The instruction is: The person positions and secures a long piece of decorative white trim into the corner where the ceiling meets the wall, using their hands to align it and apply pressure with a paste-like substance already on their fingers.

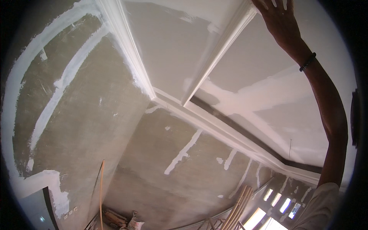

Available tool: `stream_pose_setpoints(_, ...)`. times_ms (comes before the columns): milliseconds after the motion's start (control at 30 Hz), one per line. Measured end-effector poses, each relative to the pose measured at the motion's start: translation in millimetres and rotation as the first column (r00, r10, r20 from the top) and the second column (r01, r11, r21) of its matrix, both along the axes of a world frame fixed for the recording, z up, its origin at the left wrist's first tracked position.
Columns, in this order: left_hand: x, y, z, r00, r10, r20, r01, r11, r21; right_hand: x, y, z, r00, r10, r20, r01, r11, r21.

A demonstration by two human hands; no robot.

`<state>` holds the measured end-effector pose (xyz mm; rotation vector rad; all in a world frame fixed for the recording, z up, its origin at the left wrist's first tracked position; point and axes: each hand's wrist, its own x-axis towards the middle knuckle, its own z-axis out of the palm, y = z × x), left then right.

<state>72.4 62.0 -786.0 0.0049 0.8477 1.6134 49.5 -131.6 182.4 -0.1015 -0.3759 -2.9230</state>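
My right arm reaches up along the right side, a dark beaded bracelet (308,62) on its wrist. My right hand (276,17) is at the top edge of the view, its fingers spread with gaps between them; their tips are cut off by the frame. It is nearest to the upper end of a white moulding (219,53) that edges the ceiling recess; whether it touches this cannot be told. Behind the hand is the grey ceiling panel (245,57) with pale filler bands. My left hand is out of view.
White cornice (132,51) runs along the wall tops. Grey walls (92,103) carry white filler streaks. Below, a thin wooden pole (102,188) leans in the corner, with a sack (135,223) nearby. Several long poles (238,207) stand near bright window openings (255,218).
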Motion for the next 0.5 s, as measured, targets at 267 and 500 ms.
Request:
stream_pose_setpoints(267,44.6,39.4,-38.2,0.988,0.060,-0.139,-0.041,0.990,0.135,-0.4,-16.6,-19.4,0.964,-0.191,-0.183,0.200,0.979,0.031)
stream_pose_setpoints(500,54.5,32.3,-30.4,0.980,0.102,-0.168,-0.085,0.991,0.102,26.4,-17.6,-28.4,0.979,-0.046,-0.198,-0.010,0.962,-0.272)
